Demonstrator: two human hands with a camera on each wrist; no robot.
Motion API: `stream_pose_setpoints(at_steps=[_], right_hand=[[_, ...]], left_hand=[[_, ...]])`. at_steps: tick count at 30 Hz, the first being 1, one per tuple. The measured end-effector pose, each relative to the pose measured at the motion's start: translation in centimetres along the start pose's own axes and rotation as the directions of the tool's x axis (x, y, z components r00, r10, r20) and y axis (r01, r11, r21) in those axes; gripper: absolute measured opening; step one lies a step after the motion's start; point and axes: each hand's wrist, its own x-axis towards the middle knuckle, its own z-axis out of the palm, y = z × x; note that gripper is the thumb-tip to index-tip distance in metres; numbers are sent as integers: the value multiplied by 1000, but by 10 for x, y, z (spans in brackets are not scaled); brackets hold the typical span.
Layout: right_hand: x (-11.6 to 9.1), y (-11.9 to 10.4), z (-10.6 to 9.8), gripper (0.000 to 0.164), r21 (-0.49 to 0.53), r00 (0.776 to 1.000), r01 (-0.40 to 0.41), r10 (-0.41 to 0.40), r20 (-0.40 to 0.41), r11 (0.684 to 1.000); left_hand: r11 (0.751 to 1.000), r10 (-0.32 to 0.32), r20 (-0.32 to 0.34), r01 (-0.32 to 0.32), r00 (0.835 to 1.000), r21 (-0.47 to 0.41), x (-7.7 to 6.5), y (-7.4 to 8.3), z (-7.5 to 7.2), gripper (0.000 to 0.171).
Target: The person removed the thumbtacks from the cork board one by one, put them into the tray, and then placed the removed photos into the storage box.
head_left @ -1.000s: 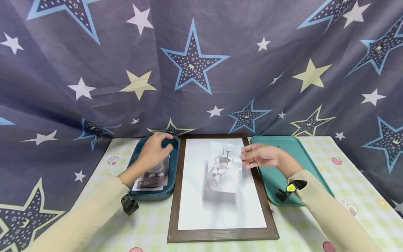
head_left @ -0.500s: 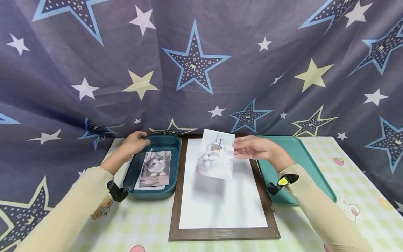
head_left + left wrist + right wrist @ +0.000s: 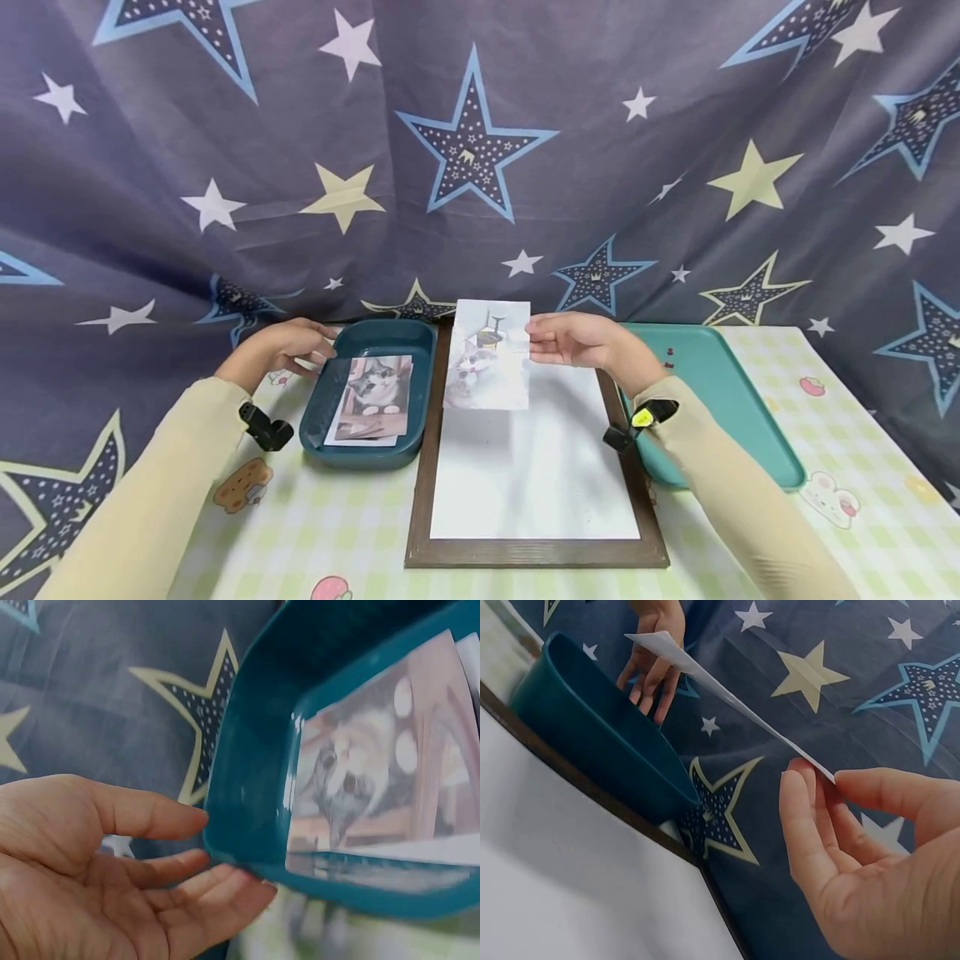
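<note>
My right hand point(image 3: 573, 340) pinches the right edge of a cat photo card point(image 3: 487, 358), thumb on one side and fingertips on the other. The card is raised over the upper left of a white board point(image 3: 532, 492) with a brown wooden frame point(image 3: 525, 553). In the right wrist view that card point(image 3: 735, 705) shows nearly edge-on. My left hand point(image 3: 288, 346) is at the back left of a dark teal basin point(image 3: 386, 333). Its fingers are loosely extended, fingertips right at the basin's rim point(image 3: 225, 742) in the left wrist view. Another cat photo point(image 3: 375, 392) lies inside, overlapping more cards.
A green tray point(image 3: 723, 400) stands to the board's right, with small red pieces point(image 3: 669, 358) near its back left. A starry curtain point(image 3: 480, 250) hangs right behind everything. The table wears a checked cloth point(image 3: 360, 533).
My right hand has carried the photo card left and upward from over the board's middle. My left hand has moved left, from above the basin to its outer rim, uncovering the cards inside.
</note>
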Motion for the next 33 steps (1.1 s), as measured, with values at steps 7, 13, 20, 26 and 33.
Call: stream_pose_setpoints(at_steps=[7, 13, 20, 26, 33], right_hand=[[14, -4, 18, 18, 27, 1000, -13, 13, 14, 1000], [28, -6, 34, 17, 41, 1000, -23, 22, 9, 999], [44, -8, 48, 11, 58, 998, -39, 41, -37, 998], [59, -8, 58, 11, 42, 995, -60, 63, -77, 997], [73, -8, 69, 10, -9, 988, -99, 98, -122, 995]], left_hand=[[1000, 11, 41, -12, 999, 24, 9, -13, -9, 77], [1000, 10, 50, -10, 999, -12, 10, -18, -14, 80], [999, 11, 57, -9, 998, -38, 11, -22, -15, 83], [999, 4, 37, -2, 999, -50, 14, -24, -14, 83], [999, 0, 13, 1, 1000, -46, 16, -23, -10, 81]])
